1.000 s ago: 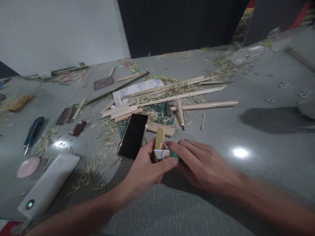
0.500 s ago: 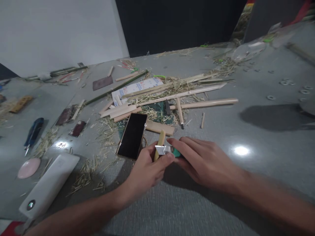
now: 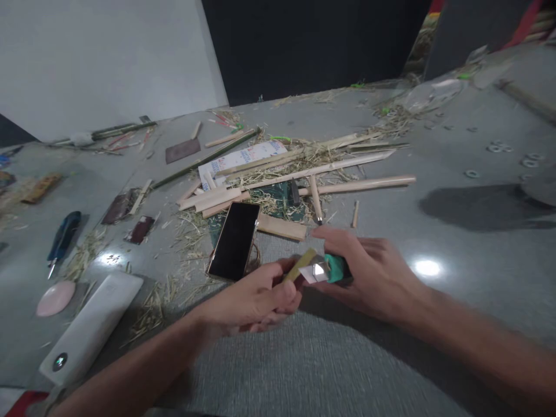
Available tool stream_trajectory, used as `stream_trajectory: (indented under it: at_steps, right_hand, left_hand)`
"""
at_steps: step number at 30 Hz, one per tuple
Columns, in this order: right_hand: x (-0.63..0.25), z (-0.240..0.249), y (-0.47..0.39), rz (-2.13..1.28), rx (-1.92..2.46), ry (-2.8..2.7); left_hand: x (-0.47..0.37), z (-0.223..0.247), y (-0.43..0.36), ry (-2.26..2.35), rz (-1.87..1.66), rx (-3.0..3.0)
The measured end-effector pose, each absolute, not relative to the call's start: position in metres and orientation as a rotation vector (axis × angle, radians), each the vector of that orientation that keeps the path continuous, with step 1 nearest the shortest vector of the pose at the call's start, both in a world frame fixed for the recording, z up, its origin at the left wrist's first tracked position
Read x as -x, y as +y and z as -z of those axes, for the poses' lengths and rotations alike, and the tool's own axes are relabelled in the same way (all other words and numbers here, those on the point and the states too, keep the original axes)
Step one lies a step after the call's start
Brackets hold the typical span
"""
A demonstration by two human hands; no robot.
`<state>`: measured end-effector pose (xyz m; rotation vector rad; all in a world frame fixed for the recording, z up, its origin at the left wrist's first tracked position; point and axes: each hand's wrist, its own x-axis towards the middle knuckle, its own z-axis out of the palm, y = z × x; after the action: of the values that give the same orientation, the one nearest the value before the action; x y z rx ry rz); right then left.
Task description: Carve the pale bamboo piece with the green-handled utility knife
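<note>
My left hand (image 3: pixel 260 295) is closed around a short yellowish strip (image 3: pixel 302 264), which looks like bamboo; its upper end sticks out past the fingers. In my right hand (image 3: pixel 369 269) is a utility knife (image 3: pixel 336 269) with a green handle. The knife's bright blade (image 3: pixel 313 272) points left and lies against or just beside the strip; whether it touches I cannot tell. A phone (image 3: pixel 234 240) with a dark screen lies beyond my left hand. Behind it rests a flat pale wood piece (image 3: pixel 281 226).
A hammer (image 3: pixel 360 185), a small wooden-handled tool (image 3: pixel 315 197) and long wood strips (image 3: pixel 321 169) lie among shavings. At left are a screwdriver (image 3: pixel 63 240), a white power bank (image 3: pixel 93 324) and a pink oval object (image 3: pixel 55 298). Metal washers (image 3: pixel 499 146) are scattered at right.
The strip in my left hand has turned, its upper end now leaning right. My right hand has moved slightly right with the knife, and more of the green handle shows.
</note>
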<state>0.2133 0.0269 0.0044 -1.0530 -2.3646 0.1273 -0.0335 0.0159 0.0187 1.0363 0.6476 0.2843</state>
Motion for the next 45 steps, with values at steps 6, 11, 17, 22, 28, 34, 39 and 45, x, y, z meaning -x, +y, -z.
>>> stream_trajectory:
  at_steps: [6,11,17,22,28,34,39,45]
  right_hand:
    - [-0.218,-0.012,0.033,-0.185,0.625,-2.548]
    - [-0.216,-0.016,0.033,-0.158,0.556,-2.547]
    - [-0.211,-0.015,0.031,-0.105,0.498,-2.562]
    - [-0.211,-0.011,0.029,-0.115,0.516,-2.546]
    - [-0.212,-0.008,0.030,-0.121,0.491,-2.526]
    - [-0.212,-0.008,0.028,-0.152,0.504,-2.546]
    - [-0.213,-0.006,0.029,-0.160,0.509,-2.539]
    - [-0.213,-0.006,0.030,-0.178,0.517,-2.525]
  left_hand:
    - [0.043,-0.032,0.022,0.687,-0.150,-1.443]
    - [0.052,-0.040,0.044,1.498,-0.673,-2.297]
    - [0.054,-0.027,0.067,2.046,-0.385,-2.478]
    - [0.048,-0.028,0.072,2.123,-0.113,-2.522]
    - [0.043,-0.029,0.082,2.096,0.018,-2.425]
    - [0.040,-0.025,0.088,2.109,-0.010,-2.443]
    - [0.041,-0.025,0.092,2.102,-0.013,-2.406]
    - [0.056,-0.029,0.082,1.997,-0.015,-2.379]
